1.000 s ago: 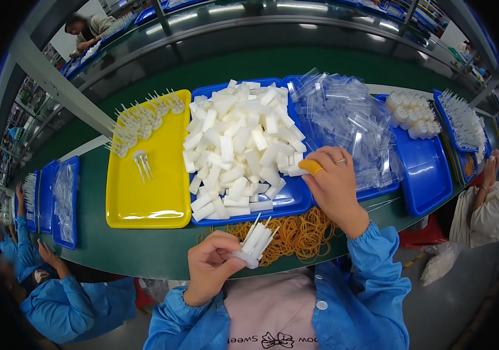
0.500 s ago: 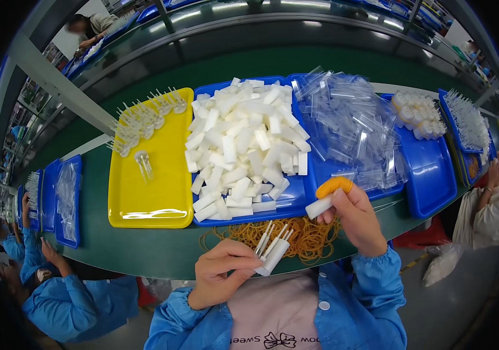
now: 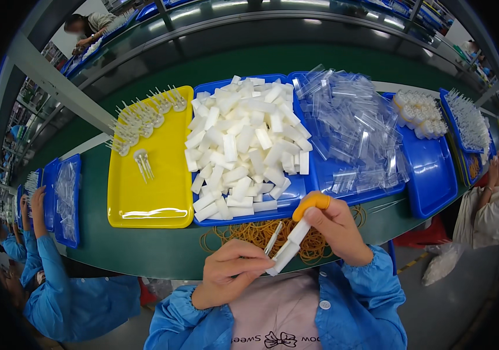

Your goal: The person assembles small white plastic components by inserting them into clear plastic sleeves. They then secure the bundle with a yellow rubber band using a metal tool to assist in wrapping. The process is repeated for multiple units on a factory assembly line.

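Note:
My left hand [image 3: 233,273] pinches the base of a white part with thin metal-looking pins [image 3: 273,239] pointing up and away; a white block [image 3: 285,258] lies along the pins. My right hand [image 3: 336,226], an orange finger cot [image 3: 312,203] on one finger, holds a small white foam block [image 3: 299,232] by its far end. Its lower end meets or overlaps the pinned part; I cannot tell whether it touches. Behind both hands a heap of tan rubber bands [image 3: 243,235] lies on the green table.
A blue tray [image 3: 296,185] bears piled white foam blocks [image 3: 229,146]. Left of it, a yellow tray [image 3: 150,201] holds several pinned parts [image 3: 143,163]. To the right lie clear plastic sleeves [image 3: 348,125] and round white-and-tan pieces [image 3: 418,114]. A co-worker's blue sleeve [image 3: 57,280] is at left.
My right hand has brought its foam block down and left to the pinned part. My left hand has shifted slightly right. The co-worker at left has raised an arm toward the trays.

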The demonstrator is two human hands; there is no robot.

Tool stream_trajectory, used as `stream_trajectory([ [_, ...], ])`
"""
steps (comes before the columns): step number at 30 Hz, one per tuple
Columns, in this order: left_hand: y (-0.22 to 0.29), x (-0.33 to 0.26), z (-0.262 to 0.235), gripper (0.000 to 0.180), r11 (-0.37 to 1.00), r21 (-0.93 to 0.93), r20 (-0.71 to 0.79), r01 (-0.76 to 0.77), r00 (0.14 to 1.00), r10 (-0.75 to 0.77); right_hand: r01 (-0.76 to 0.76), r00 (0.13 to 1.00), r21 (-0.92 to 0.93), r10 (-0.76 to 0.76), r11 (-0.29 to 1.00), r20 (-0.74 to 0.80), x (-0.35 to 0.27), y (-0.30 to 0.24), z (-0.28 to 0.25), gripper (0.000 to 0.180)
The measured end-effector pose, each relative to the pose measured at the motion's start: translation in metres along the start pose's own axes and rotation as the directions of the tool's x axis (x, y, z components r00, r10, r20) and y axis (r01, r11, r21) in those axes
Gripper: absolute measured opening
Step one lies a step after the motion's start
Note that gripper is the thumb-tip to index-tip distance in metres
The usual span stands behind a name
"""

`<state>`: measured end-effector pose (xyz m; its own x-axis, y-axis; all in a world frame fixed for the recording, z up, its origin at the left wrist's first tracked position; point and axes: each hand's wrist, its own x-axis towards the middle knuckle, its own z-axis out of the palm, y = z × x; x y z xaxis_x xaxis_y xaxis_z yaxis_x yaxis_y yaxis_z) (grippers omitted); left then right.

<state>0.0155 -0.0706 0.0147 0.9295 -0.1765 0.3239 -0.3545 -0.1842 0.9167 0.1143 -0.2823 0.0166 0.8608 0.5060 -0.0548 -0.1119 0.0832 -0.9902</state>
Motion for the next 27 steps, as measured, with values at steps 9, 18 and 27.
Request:
stream_trajectory([
  [9,0.003,0.001,0.008,0.034,0.986,0.142,-0.08,-0.087,0.992,0.099,-0.015,0.993,0.061,0.023,0.998,-0.119,-0.004,0.0,0.008,0.022],
  [18,0.006,0.001,0.012,0.039,0.986,0.154,-0.105,-0.063,0.991,0.08,0.204,0.969,-0.311,-0.237,0.928,-0.071,-0.001,-0.002,0.005,0.024],
  [27,0.008,0.001,0.011,0.039,0.966,0.227,-0.091,-0.121,0.985,0.144,0.153,0.988,-0.481,-0.14,0.863,0.064,0.003,-0.023,-0.007,0.021],
])
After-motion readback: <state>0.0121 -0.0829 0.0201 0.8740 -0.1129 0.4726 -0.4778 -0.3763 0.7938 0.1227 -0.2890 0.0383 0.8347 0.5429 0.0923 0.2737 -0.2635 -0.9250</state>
